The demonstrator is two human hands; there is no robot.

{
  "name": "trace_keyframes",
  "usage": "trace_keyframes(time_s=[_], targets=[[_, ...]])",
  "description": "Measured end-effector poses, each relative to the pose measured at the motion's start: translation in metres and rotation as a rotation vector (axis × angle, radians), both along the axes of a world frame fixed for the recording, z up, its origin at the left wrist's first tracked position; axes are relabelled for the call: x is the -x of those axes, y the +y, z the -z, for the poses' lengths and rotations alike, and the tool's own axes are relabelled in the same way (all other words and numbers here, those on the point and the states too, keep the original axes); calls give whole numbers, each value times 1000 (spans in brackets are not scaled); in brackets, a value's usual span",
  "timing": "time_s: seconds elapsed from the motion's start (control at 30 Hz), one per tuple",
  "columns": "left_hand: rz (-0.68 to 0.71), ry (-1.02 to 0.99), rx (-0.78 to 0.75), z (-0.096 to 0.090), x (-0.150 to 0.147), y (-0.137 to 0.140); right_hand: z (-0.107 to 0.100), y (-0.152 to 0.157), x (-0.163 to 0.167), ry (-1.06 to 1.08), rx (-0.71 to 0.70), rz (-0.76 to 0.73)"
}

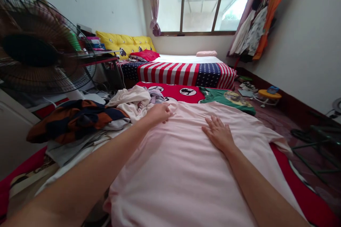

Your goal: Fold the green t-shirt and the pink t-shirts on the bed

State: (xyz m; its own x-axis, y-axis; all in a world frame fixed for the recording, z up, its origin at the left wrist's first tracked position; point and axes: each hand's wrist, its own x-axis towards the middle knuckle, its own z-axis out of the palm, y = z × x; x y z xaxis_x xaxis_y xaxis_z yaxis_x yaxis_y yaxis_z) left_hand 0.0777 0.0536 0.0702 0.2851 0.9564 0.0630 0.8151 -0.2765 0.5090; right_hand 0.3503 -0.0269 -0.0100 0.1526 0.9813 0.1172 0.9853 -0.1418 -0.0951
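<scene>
A pale pink T-shirt (191, 170) lies spread out in front of me, with soft wrinkles across it. Near its far left part, my left hand (159, 112) is closed, fingers pinched on the pink fabric. My right hand (218, 133) rests flat on the shirt, palm down with fingers spread. The shirt's right sleeve (279, 141) reaches toward the bed's right side. Just left of my left hand is a pile of cream-coloured clothes (133, 99). Beyond the shirt lies a green T-shirt (226, 97) with a printed picture.
Dark-and-orange clothing (80, 120) is heaped at left beside a large fan (32, 49). Under the shirts is a red patterned sheet (181, 94). A second bed with a stars-and-stripes cover (170, 72) stands by the window. A yellow stool (269, 95) is at right.
</scene>
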Motion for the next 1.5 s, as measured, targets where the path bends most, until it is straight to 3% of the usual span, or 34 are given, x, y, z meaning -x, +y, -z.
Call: trace_keyframes(time_s=[0.07, 0.17, 0.27, 0.37, 0.57, 0.8, 0.97, 1.07, 1.23, 1.33, 1.43, 1.5], targets=[[-93, -21, -13, -8, -3, 29, 2, 0, 0, 9, -15, -5], [-185, -39, 16, -1, -9, 58, 3, -1, 0, 24, -40, -18], [-208, -32, 96, 13, -18, 70, 3, -2, 0, 35, -58, -24], [-231, 16, 101, 16, -22, 76, 2, -3, 0, 47, -60, -23], [-291, 113, -212, 2, -21, 88, 0, -3, 1, 49, -58, -25], [-300, 176, -297, 35, -42, 71, 0, -3, 1, 76, -42, -26], [-94, 33, -484, 47, -62, 46, 0, -3, -1, 81, -49, -25], [-39, 40, -412, 61, -61, 29, 3, -2, -3, 78, -52, -37], [-110, 62, -380, 78, -56, 18, 3, -4, -1, 44, -52, -17], [-111, 52, -383, 78, -57, 19, -16, 3, 0, -29, 8, -41], [-123, 14, -381, 76, -57, 20, -48, 31, 2, -83, 102, -85], [-142, -20, -383, 75, -56, 20, -65, 61, 8, -33, 2, -73]])
